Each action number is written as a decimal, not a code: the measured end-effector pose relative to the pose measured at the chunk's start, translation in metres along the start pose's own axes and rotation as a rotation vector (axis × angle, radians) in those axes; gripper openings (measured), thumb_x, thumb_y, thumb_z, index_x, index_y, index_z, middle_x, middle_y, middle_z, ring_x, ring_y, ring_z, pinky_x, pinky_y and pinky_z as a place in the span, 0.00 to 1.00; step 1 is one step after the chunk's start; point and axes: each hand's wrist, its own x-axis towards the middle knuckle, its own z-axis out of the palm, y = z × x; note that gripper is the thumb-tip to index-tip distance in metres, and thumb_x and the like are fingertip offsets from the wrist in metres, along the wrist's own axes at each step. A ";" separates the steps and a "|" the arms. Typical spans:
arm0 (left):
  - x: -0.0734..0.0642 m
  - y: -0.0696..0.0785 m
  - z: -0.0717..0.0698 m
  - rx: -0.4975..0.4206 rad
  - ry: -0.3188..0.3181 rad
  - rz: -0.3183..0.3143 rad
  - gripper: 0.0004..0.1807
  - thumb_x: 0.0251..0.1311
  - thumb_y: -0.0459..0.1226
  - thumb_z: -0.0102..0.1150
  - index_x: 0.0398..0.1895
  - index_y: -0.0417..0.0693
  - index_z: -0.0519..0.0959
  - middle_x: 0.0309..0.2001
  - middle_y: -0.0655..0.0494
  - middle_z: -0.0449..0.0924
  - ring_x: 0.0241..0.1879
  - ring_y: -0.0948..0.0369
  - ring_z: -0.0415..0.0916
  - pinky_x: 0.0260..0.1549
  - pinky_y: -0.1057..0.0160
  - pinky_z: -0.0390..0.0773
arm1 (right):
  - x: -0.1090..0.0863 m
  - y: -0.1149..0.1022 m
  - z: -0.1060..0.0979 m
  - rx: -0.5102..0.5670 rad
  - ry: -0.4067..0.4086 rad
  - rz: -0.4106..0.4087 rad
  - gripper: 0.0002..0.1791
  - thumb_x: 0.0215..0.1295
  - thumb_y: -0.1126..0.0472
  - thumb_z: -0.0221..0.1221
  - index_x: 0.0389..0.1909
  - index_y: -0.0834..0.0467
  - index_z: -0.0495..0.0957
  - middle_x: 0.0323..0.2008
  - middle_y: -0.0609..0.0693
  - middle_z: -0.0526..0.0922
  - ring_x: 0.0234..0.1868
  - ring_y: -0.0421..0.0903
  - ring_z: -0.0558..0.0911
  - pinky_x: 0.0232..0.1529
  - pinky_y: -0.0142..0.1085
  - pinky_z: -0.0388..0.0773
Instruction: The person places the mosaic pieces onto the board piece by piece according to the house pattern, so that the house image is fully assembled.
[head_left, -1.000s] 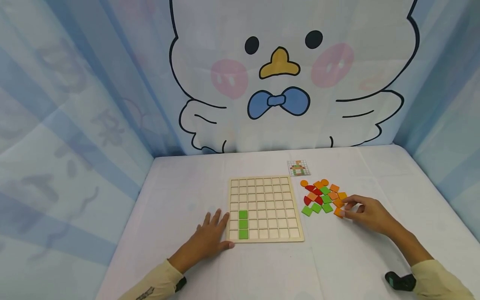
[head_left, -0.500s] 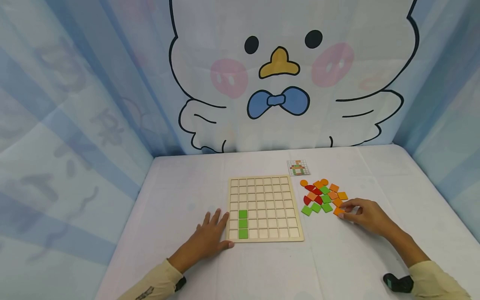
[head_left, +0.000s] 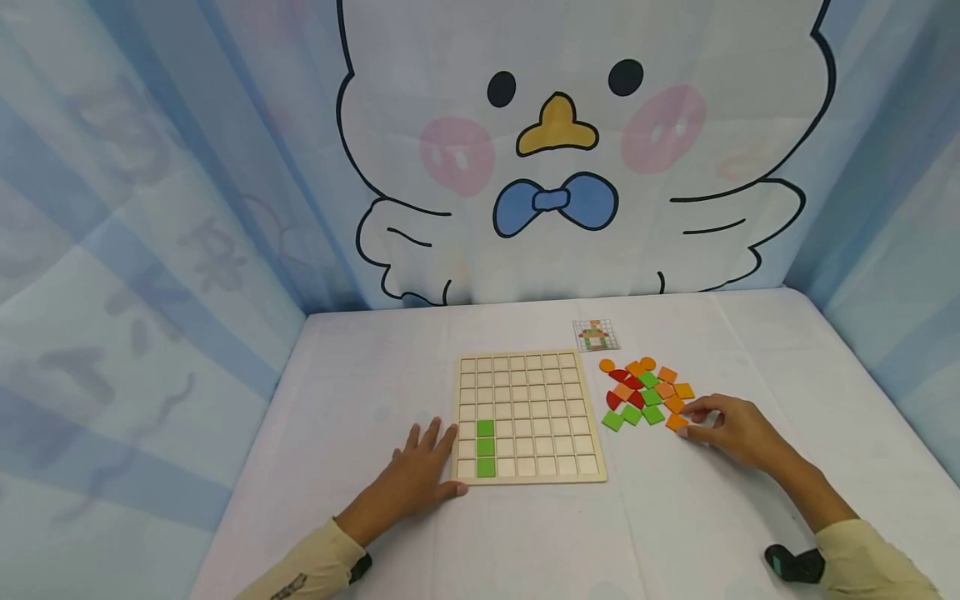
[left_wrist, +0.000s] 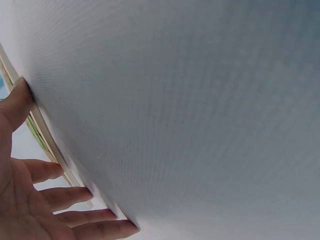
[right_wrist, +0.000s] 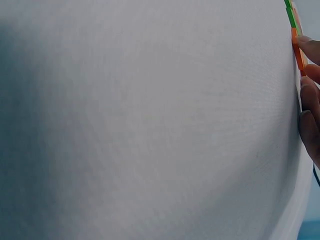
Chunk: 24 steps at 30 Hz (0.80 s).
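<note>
A wooden grid board (head_left: pixel 540 408) lies flat on the table with a column of green square tiles (head_left: pixel 486 447) in its lower left. My left hand (head_left: pixel 416 475) is spread at the board's left edge, and in the left wrist view its fingertips (left_wrist: pixel 102 215) touch that side. To the right of the board is a loose group of red, green and orange pieces. At its near right end, my right hand (head_left: pixel 738 431) has its thumb and bent index finger at an orange square tile (head_left: pixel 677 422), which lies on the table. In the right wrist view this hand is largely cut off.
A small pattern card (head_left: pixel 597 335) lies behind the board's right corner. Red half-rounds (head_left: pixel 613 400), orange discs (head_left: pixel 607 366) and green squares (head_left: pixel 632 414) lie close together. A curtain with a cartoon figure stands behind the white table (head_left: pixel 375 367).
My right thumb and index finger have shifted slightly around the near orange tile, uncovering more of the orange square above. The left hand and the green tiles on the board stay put.
</note>
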 end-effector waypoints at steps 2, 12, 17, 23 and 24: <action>0.000 0.000 0.000 -0.001 0.000 0.001 0.49 0.55 0.62 0.62 0.75 0.48 0.58 0.75 0.37 0.53 0.71 0.31 0.52 0.54 0.28 0.67 | 0.000 -0.001 0.000 0.002 -0.002 0.002 0.18 0.58 0.55 0.68 0.46 0.59 0.83 0.35 0.49 0.81 0.29 0.42 0.71 0.27 0.29 0.70; 0.000 -0.001 0.001 0.010 -0.001 0.007 0.49 0.56 0.62 0.61 0.75 0.48 0.58 0.75 0.37 0.53 0.71 0.31 0.52 0.53 0.28 0.68 | -0.001 -0.002 0.000 0.005 -0.009 0.011 0.20 0.57 0.53 0.69 0.46 0.60 0.83 0.35 0.49 0.80 0.30 0.43 0.70 0.27 0.29 0.70; 0.000 -0.001 0.001 0.006 -0.003 0.000 0.49 0.56 0.62 0.61 0.75 0.48 0.58 0.75 0.37 0.53 0.71 0.31 0.52 0.54 0.28 0.67 | -0.001 -0.003 0.000 0.001 -0.016 0.012 0.21 0.57 0.53 0.69 0.47 0.61 0.83 0.36 0.51 0.80 0.31 0.43 0.70 0.27 0.28 0.70; 0.000 -0.001 0.001 -0.002 -0.005 -0.004 0.49 0.56 0.62 0.61 0.75 0.48 0.58 0.75 0.37 0.53 0.71 0.31 0.51 0.54 0.28 0.67 | -0.002 -0.005 0.001 0.008 -0.022 0.016 0.22 0.57 0.52 0.69 0.48 0.62 0.83 0.36 0.51 0.80 0.30 0.44 0.70 0.25 0.29 0.68; 0.000 -0.001 0.001 -0.003 -0.006 -0.004 0.49 0.56 0.61 0.61 0.75 0.48 0.58 0.75 0.37 0.53 0.71 0.31 0.51 0.54 0.28 0.67 | -0.002 -0.006 0.001 0.010 -0.024 0.019 0.22 0.57 0.53 0.69 0.48 0.62 0.83 0.36 0.51 0.80 0.30 0.44 0.70 0.25 0.29 0.68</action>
